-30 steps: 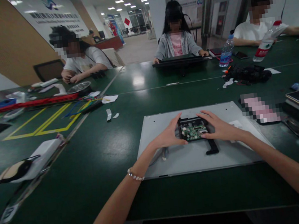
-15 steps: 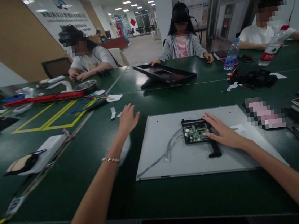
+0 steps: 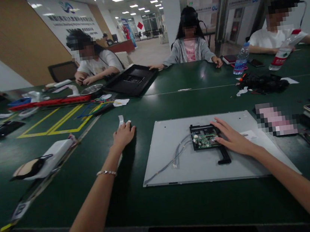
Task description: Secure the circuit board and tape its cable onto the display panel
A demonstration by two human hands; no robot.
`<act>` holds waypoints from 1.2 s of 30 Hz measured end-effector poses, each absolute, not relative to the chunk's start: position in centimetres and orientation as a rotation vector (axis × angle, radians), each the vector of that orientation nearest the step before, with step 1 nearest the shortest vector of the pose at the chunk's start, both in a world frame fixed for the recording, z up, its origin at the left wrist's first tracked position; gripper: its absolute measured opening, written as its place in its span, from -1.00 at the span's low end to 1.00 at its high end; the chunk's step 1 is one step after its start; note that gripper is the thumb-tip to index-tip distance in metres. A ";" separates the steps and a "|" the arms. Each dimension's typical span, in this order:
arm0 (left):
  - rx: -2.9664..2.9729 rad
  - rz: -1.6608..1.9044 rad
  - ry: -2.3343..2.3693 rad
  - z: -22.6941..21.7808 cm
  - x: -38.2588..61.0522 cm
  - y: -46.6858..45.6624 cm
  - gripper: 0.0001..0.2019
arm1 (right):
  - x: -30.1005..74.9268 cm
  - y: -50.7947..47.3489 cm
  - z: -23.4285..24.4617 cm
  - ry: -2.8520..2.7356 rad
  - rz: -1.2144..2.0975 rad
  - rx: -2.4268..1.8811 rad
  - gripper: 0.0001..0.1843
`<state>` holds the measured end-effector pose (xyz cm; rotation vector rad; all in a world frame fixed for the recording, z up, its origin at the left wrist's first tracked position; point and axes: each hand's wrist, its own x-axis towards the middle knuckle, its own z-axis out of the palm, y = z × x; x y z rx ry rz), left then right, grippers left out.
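Observation:
My left hand (image 3: pixel 124 135) is low over the green table, fingers bent and bunched at a white strip (image 3: pixel 120 119). Its fingertips are hidden, so whatever they pinch cannot be made out. My right hand (image 3: pixel 232 138) lies with fingers stretched out and apart on the right edge of a black plastic bracket, touching it without gripping. Within the bracket (image 3: pixel 225 155) sits a green circuit board (image 3: pixel 203 140). Grey cables (image 3: pixel 174 157) trail from the board toward the lower left. Beneath all of this is a flat pale grey panel (image 3: pixel 161 149).
Opposite, a person's hand (image 3: pixel 157 67) touches a black frame (image 3: pixel 139 76). Two others sit nearby. A white device (image 3: pixel 55 154) lies at left, behind it a red strip (image 3: pixel 51 102) and wires. At right are bottles (image 3: pixel 241 60), a black bundle (image 3: pixel 265 81) and a blurred pink object (image 3: pixel 275 119).
My left hand has come down and left to the white strips, its fingers now bent. My right hand stays on the bracket. The person opposite has moved the black frame left.

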<state>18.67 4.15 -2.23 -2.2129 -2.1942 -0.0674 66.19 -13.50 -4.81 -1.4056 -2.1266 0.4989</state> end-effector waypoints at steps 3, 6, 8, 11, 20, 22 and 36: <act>-2.147 -0.013 -2.262 -1.7 20.2 1.2 -0.48 | 66.3 -13.5 -5.1 -2.126 0.498 -1.406 -0.33; -2.103 0.029 -2.250 -1.0 21.8 -1.2 -0.51 | 66.4 -13.5 -5.4 -2.115 0.495 -1.387 -0.35; -2.078 0.041 -2.210 -0.6 22.5 -1.9 -0.55 | 66.4 -13.4 -5.6 -2.099 0.492 -1.370 -0.37; -2.034 0.044 -2.148 -0.3 22.7 -1.9 -0.61 | 66.5 -13.5 -5.6 -2.080 0.496 -1.353 -0.39; -2.012 -0.003 -2.085 -0.3 20.8 -2.3 -0.64 | 66.4 -13.6 -5.8 -2.068 0.499 -1.338 -0.39; -2.004 -0.015 -2.095 -0.2 20.7 -2.4 -0.64 | 66.4 -13.6 -6.0 -2.061 0.491 -1.328 -0.39; -2.100 0.101 -1.902 0.0 19.7 -1.7 -0.56 | 66.6 -13.7 -6.0 -2.035 0.472 -1.303 -0.40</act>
